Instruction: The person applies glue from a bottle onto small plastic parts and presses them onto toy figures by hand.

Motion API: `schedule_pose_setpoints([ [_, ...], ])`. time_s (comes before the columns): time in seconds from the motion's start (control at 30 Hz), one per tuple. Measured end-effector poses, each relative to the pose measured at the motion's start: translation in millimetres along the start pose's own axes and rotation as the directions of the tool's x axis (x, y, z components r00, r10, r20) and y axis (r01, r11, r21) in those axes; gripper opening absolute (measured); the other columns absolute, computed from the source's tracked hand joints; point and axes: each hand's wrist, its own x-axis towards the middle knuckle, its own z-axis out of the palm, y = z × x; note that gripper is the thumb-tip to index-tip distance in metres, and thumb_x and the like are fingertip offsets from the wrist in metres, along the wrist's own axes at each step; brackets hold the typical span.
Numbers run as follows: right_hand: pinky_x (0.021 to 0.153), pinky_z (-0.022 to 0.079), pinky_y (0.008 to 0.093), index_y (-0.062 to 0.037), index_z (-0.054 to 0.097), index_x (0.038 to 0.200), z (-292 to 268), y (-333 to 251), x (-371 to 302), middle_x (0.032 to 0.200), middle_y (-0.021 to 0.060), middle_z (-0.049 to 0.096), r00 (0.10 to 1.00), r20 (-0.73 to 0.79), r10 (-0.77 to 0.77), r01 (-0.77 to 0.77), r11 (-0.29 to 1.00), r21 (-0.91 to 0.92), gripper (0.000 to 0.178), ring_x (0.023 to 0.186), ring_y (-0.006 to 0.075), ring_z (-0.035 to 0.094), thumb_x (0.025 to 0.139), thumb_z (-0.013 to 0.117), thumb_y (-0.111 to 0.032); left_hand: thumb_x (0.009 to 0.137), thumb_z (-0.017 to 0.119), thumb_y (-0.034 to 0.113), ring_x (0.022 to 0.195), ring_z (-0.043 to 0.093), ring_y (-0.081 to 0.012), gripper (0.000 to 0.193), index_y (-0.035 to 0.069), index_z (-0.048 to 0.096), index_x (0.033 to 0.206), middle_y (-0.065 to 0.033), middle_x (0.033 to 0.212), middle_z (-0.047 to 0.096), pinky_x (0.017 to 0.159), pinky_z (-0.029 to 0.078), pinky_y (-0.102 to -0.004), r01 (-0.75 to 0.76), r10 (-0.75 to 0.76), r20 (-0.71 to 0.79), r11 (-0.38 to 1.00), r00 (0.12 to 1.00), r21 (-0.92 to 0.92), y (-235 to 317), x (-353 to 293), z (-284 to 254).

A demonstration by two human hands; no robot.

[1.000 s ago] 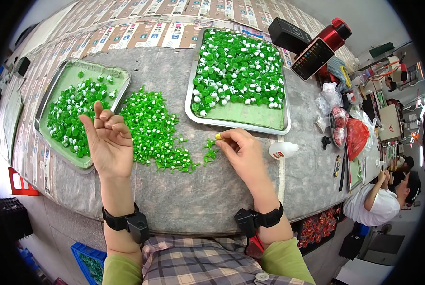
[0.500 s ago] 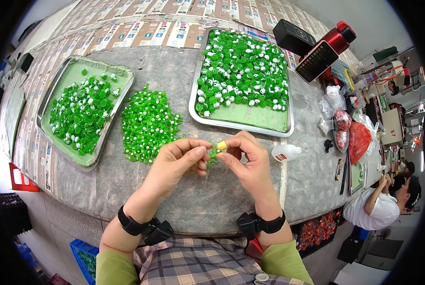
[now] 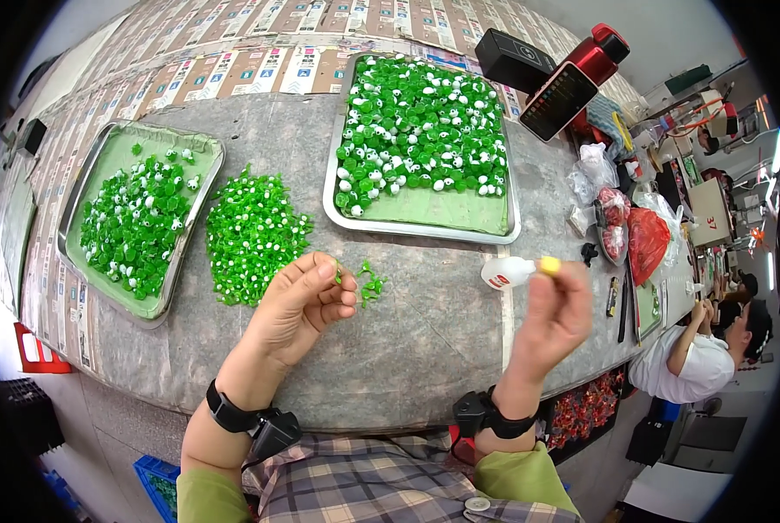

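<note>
My left hand is closed in a pinch at the table's middle, with a bit of a small green plastic piece showing at its fingertips. Just right of it lie a few loose green plastic pieces. My right hand is blurred by motion beside a small white squeeze bottle with a red mark, which lies on its side. A yellow band or cover shows at a right fingertip, over the bottle's nozzle end. Whether those fingers touch the bottle I cannot tell.
A heap of small green-and-white pieces lies left of my hands. Metal trays of green pieces with white balls stand at the left and far middle. A phone, red bottle and bags are at the right.
My right hand has moved away from my left, rightward to the white bottle's nozzle end. My left hand stays in a pinch. The view has shifted slightly.
</note>
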Motion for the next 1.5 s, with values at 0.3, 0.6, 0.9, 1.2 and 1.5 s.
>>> schedule_pose_setpoints([
  [0.3,0.075,0.037,0.0284,-0.002,0.046,0.106,-38.3,85.4,-10.6,0.101,0.0088,0.05,0.72,0.388,0.575,-0.43,0.809,-0.4,0.054,0.09,0.0167,0.047,0.061,0.071,-0.017,0.078,0.054,0.014,0.066,0.056,-0.0105,0.009,0.007,0.05,0.082,-0.0051,0.075,0.056,0.059,0.05,-0.0223,-0.098,0.099,-0.022,0.995,0.995,0.01,-0.6,3.2,-5.7],
  [0.6,0.078,0.04,0.0267,0.0006,0.041,0.108,5.9,18.3,13.0,0.101,0.0117,0.053,0.855,0.389,0.342,-0.462,0.844,0.274,0.039,0.088,0.0156,0.051,0.075,0.058,-0.008,0.077,0.056,0.011,0.067,0.058,-0.0123,0.014,0.003,0.054,0.088,-0.007,0.077,0.059,0.061,0.05,-0.0229,-0.056,0.06,-0.019,0.986,0.998,0.155,-5.2,-0.1,-5.6],
  [0.9,0.058,0.037,0.0178,-0.0033,0.048,0.079,36.1,-25.4,16.9,0.073,-0.001,0.048,0.954,0.142,0.265,-0.3,0.825,0.48,0.042,0.066,0.0059,0.046,0.054,0.077,-0.02,0.077,0.054,0.007,0.068,0.058,-0.0129,0.014,0.002,0.054,0.09,-0.0086,0.08,0.059,0.061,0.05,-0.0228,-0.037,0.041,-0.033,0.995,0.999,0.095,-3.9,-0.2,-0.2],
  [1.2,0.051,0.036,0.0199,-0.0019,0.05,0.076,39.3,-18.2,6.8,0.069,0.0025,0.048,0.973,0.228,-0.026,-0.052,0.943,0.328,0.04,0.059,0.0091,0.047,0.057,0.075,-0.026,0.075,0.057,0.007,0.059,0.057,-0.0141,0.01,0.003,0.05,0.082,-0.0089,0.073,0.057,0.054,0.049,-0.0231,-0.037,0.039,-0.034,0.998,0.999,0.055,-4.9,0.1,-2.6],
  [1.5,0.05,0.04,0.0213,-0.0009,0.05,0.078,40.4,-17.9,5.0,0.07,0.0047,0.052,0.969,0.245,-0.041,-0.025,0.965,0.262,0.039,0.058,0.0113,0.052,0.058,0.075,-0.024,0.075,0.056,0.007,0.058,0.056,-0.0138,0.009,0.004,0.05,0.082,-0.0085,0.071,0.057,0.054,0.048,-0.0231,-0.039,0.041,-0.031,0.997,0.999,0.065,-5.7,-0.2,-2.8],
])
